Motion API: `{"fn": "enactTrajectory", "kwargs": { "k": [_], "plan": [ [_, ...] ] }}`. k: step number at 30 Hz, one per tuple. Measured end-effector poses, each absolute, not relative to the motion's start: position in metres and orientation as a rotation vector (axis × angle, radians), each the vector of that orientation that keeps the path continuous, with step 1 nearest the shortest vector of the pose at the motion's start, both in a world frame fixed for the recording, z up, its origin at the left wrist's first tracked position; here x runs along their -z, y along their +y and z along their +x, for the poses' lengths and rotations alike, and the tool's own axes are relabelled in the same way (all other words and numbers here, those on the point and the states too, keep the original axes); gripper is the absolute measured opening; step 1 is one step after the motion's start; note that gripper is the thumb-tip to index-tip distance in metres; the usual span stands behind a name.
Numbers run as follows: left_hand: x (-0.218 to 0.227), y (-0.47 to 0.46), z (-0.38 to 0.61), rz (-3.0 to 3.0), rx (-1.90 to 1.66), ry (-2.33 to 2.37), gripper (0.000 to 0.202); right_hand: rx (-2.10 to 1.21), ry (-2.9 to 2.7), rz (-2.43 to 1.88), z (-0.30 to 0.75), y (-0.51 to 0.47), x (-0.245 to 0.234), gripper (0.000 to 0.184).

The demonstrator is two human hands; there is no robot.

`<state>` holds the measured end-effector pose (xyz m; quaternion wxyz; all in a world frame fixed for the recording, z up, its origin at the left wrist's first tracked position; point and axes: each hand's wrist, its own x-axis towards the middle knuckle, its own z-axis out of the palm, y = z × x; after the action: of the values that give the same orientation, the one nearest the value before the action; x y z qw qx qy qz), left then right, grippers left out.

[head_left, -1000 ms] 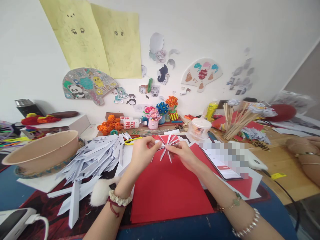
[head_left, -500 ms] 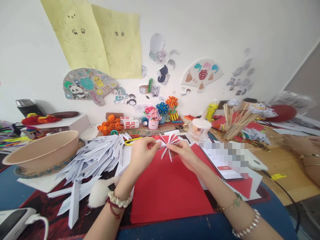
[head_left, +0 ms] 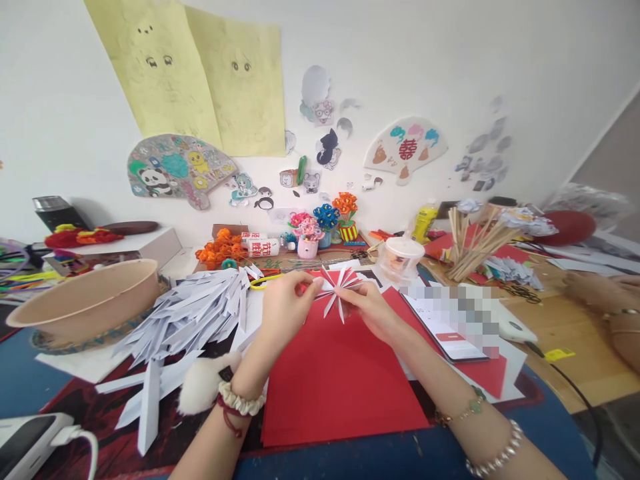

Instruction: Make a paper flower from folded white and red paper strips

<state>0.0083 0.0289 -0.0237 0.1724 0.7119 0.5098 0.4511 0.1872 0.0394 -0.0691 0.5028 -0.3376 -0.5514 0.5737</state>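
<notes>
Between my hands, above a stack of red paper (head_left: 345, 380), is a star-like bunch of folded white paper strips (head_left: 332, 307) fanning out from one centre. My right hand (head_left: 373, 308) pinches this paper bunch near its middle. On its other side my left hand (head_left: 289, 303) has thumb and forefinger closed on a white strip of the bunch. Left of my left hand lies a big heap of folded white paper strips (head_left: 193, 313), with a few longer strips (head_left: 149, 408) in front of it.
A beige oval basin (head_left: 85, 293) stands at the left. Right of the red paper lies a phone (head_left: 445, 327). At the back are a lidded plastic cup (head_left: 400, 257), small potted craft flowers (head_left: 307, 243) and wooden sticks (head_left: 473, 247). Another person's hand (head_left: 595, 293) is at the far right.
Both hands keep their grip on the white paper bunch, with almost no movement. The whole view has shifted very slightly.
</notes>
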Motion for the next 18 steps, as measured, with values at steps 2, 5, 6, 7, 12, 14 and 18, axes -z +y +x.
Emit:
{"fn": "enactTrajectory", "kwargs": {
  "k": [2,5,6,7,12,14,18],
  "plan": [
    [0.022,0.030,0.007,1.936,-1.280,1.363,0.023,-1.444,-1.315,-0.801,0.188,0.039,0.068,0.040],
    [0.019,0.029,0.007,1.807,-1.245,1.209,0.032,-1.556,-1.288,-0.758,0.188,0.037,0.066,0.038],
    [0.018,0.029,0.007,1.764,-1.235,1.168,0.035,-1.590,-1.274,-0.740,0.188,0.036,0.066,0.037],
    [0.018,0.028,0.008,1.724,-1.228,1.134,0.036,-1.620,-1.258,-0.722,0.188,0.035,0.065,0.035],
    [0.015,0.023,0.010,1.601,-1.170,1.024,0.042,-1.717,-1.169,-0.666,0.189,0.032,0.063,0.033],
    [0.013,0.022,0.008,1.592,-1.149,0.992,0.040,-1.743,-1.135,-0.657,0.190,0.032,0.062,0.033],
    [0.009,0.021,0.002,1.840,-1.242,1.024,0.031,-1.785,-1.096,-0.636,0.191,0.031,0.061,0.031]
  ]
}}
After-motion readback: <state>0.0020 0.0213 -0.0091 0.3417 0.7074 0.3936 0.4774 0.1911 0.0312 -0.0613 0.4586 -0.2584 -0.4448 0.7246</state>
